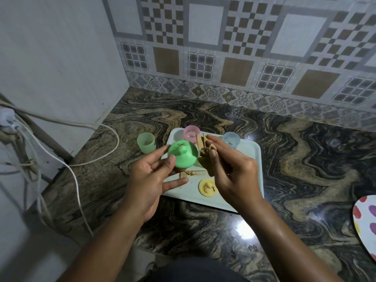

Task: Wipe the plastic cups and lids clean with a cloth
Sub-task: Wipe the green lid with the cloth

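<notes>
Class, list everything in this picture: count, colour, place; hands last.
tray: 1, white, on counter
green lid: 1, green, held above tray
cloth: 1, tan, held beside green lid
yellow lid: 1, yellow, tray's near side
pink cup: 1, pink, tray's far edge
blue cup: 1, blue, tray's far edge
green cup: 1, green, counter, left of tray
plate: 1, spotted, counter's right edge
cables: several, white, left
left hand: 1, holds green lid
right hand: 1, grips cloth

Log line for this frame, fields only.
left hand: holds green lid | right hand: grips cloth beside it | yellow lid: stained, on tray | green cup: off tray
</notes>
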`<action>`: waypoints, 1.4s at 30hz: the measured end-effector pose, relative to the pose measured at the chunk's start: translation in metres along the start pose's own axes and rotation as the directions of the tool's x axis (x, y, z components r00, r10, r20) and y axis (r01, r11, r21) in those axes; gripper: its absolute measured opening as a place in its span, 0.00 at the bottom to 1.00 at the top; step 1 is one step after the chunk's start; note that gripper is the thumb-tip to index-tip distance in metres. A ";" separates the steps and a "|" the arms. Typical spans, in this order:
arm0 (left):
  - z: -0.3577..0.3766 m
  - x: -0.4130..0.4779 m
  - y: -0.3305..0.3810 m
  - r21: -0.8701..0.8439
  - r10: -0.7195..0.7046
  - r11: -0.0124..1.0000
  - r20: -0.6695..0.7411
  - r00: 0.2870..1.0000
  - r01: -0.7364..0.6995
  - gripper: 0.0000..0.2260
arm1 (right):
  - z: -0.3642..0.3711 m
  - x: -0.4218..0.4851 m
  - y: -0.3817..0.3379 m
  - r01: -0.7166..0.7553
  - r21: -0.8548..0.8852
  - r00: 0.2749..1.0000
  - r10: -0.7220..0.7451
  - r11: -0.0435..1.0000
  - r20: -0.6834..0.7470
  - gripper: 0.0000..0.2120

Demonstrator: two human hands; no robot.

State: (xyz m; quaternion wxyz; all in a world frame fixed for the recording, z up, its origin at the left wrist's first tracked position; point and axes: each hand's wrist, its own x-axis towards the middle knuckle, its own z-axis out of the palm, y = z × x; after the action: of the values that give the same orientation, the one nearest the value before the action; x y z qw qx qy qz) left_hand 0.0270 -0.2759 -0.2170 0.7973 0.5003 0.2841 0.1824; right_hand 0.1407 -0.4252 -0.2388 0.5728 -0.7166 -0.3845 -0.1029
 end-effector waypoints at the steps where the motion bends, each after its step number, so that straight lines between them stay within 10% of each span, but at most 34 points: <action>1: 0.001 0.000 0.000 0.000 0.015 1.000 -0.024 1.000 -0.015 0.16 | 0.000 -0.002 -0.004 -0.012 0.031 1.000 0.012 0.999 0.007 0.12; 14: 0.003 -0.015 0.000 0.053 0.023 0.998 0.166 0.986 -0.032 0.21 | 0.008 -0.009 -0.015 0.127 -0.016 0.990 -0.126 0.992 0.061 0.11; 42: 0.003 -0.013 -0.005 -0.070 0.085 0.994 -0.037 0.996 -0.087 0.16 | 0.013 0.004 -0.012 0.039 -0.045 0.997 -0.036 0.998 0.073 0.12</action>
State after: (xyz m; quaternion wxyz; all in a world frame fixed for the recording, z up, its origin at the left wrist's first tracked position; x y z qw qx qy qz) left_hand 0.0188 -0.2874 -0.2171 0.8011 0.4800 0.2693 0.2350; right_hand 0.1319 -0.4114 -0.2313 0.5398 -0.7255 -0.4159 -0.0966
